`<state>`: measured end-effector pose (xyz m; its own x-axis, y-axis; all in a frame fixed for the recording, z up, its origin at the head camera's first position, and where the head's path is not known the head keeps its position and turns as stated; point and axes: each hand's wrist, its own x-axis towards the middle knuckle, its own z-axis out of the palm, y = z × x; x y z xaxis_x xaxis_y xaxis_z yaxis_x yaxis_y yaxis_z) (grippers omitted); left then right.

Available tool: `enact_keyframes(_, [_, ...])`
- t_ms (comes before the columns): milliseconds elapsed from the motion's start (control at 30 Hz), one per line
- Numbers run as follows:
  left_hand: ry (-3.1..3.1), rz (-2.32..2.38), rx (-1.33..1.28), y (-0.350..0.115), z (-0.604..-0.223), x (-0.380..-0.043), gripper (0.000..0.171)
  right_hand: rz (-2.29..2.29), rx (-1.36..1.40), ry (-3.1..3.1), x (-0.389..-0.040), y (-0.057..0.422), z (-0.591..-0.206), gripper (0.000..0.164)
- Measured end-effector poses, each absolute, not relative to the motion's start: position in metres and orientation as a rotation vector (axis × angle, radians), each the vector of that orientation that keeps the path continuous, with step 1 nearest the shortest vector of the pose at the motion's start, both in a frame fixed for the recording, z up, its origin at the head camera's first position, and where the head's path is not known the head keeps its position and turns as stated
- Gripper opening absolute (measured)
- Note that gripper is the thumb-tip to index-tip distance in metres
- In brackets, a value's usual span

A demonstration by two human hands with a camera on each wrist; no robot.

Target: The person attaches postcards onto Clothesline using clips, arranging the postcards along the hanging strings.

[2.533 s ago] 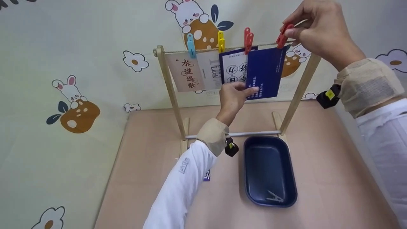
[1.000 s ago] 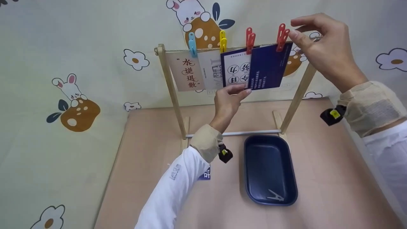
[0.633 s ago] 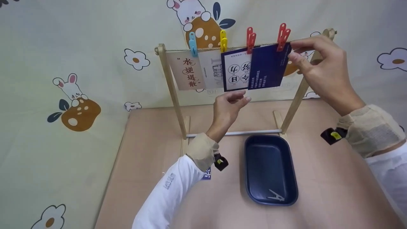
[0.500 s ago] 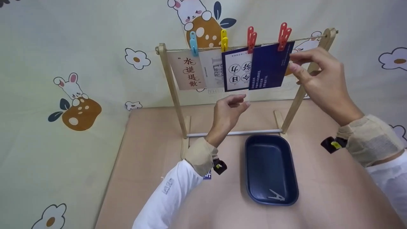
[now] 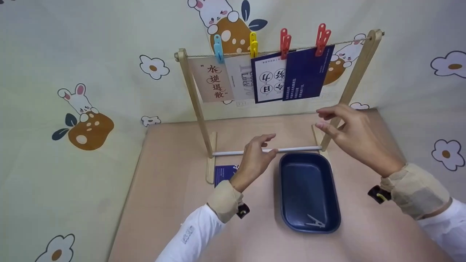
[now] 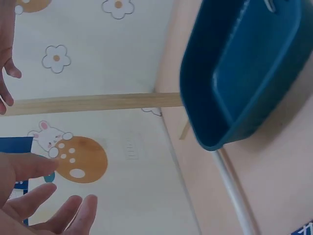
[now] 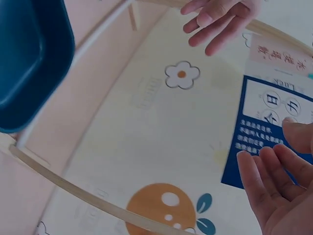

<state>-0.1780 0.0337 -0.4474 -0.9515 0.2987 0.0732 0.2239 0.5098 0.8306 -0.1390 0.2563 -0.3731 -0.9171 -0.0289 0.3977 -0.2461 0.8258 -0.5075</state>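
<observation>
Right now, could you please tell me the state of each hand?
Left hand: open, fingers relaxed, holding nothing.
Right hand: open, fingers loosely bent, holding nothing.

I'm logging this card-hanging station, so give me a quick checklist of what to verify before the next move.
1. Dark blue card clipped to the string by the red peg: ok.
2. Left hand holds nothing: ok.
3. Right hand holds nothing: ok.
4. A spare peg lies in the blue tray: ok.
5. Another card lies on the table by the rack's foot: ok.
6. Free string right of the red peg: ok.
</observation>
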Motion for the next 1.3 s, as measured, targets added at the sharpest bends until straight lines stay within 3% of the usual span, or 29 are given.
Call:
enact_keyframes(467, [2.738,1.17,0.664,0.029,-0.485,-0.15,0.053,0.707,0.347,-2.722,-0.112,0.244,-0.447,0.036])
enact_keyframes(867, [2.679,1.066,0.7,0.027,-0.514,-0.129,0.058,0.482,0.512,-2.796,-0.085,0.239,-0.502,0.06])
enact_keyframes(1300, [2.674,0.983,0.716,0.027,-0.545,-0.109,0.061,0.442,0.566,-2.855,-0.065,0.235,-0.556,0.062])
